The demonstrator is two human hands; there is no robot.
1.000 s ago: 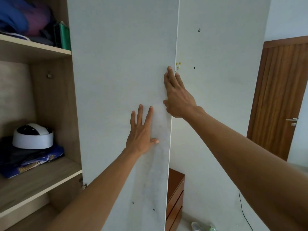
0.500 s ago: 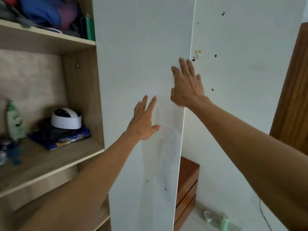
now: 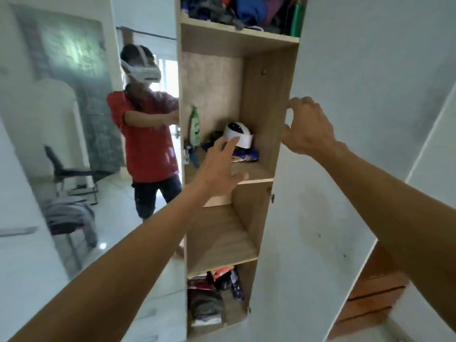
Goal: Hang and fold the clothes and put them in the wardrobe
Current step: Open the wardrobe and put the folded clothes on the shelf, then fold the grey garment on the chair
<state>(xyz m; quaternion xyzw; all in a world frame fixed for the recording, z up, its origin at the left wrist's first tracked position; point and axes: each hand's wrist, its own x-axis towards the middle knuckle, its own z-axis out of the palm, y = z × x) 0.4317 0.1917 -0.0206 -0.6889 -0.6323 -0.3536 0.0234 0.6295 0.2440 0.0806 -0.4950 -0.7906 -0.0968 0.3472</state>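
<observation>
An open wardrobe [image 3: 261,99] column stands between a mirrored door [image 3: 61,144] at left and a white door [image 3: 357,119] at right. The middle shelf [image 3: 256,172] is crowded at the back by a green bottle [image 3: 195,127], a white dome-shaped device [image 3: 238,134] and a blue packet [image 3: 246,156], leaving only its front strip bare. The shelf below [image 3: 222,243] lies open. The top shelf is packed with bundled clothes [image 3: 246,8], and the bottom compartment [image 3: 212,299] is stuffed with packets and fabric.
</observation>
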